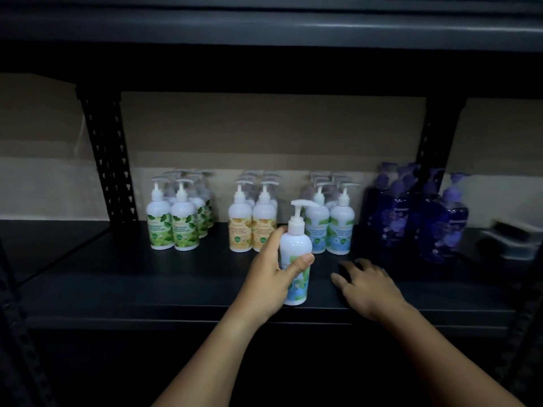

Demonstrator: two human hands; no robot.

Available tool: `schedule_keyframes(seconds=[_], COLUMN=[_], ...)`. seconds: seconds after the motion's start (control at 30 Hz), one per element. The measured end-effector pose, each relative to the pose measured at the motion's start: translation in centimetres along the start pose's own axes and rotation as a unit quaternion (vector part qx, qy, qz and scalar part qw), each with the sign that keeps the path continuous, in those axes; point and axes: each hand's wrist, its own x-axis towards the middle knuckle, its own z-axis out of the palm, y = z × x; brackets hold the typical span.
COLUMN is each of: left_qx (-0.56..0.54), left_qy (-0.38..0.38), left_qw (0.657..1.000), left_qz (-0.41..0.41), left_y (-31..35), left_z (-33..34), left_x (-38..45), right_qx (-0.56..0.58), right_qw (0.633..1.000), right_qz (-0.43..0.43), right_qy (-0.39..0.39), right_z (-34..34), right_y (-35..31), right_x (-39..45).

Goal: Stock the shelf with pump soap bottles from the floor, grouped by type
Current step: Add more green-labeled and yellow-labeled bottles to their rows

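Note:
My left hand (270, 277) grips a white pump bottle with a blue label (296, 254), held upright just above the front of the dark shelf (176, 283). My right hand (367, 284) rests flat on the shelf to the right of that bottle, fingers spread, holding nothing. Behind stand rows of white pump bottles: a green-label group (173, 221), a yellow-label group (252, 224) and a blue-label group (330, 227). Dark blue-purple pump bottles (417, 218) stand at the right.
A perforated black upright (108, 160) rises at the back left and another (432, 148) at the back right. A pale stacked tray-like object (511, 239) sits at the far right. The upper shelf (264, 27) hangs overhead. Brown board backs the shelf.

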Motion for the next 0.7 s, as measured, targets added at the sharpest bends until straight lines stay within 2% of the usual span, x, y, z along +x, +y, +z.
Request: schedule_keyframes(seconds=[0.17,0.4,0.7], left_qx=[-0.001,0.046,0.074], left_qy=[-0.017,0.012,0.104], left_qw=[1.000,0.999,0.991], left_qz=[-0.009,-0.015,-0.042], left_y=[0.1,-2.6,-4.7], left_z=[2.9,5.7,8.6], left_x=[0.9,4.3,7.0], right_qx=[-0.003,-0.008,-0.009], right_qw=[1.000,0.999,1.000], right_qz=[0.003,0.004,0.006], right_qy=[-0.031,-0.031,-0.024], right_z=[-1.0,-0.6,-0.5], right_y=[2.5,2.1,2.0], right_x=[0.2,-0.1,-0.2])
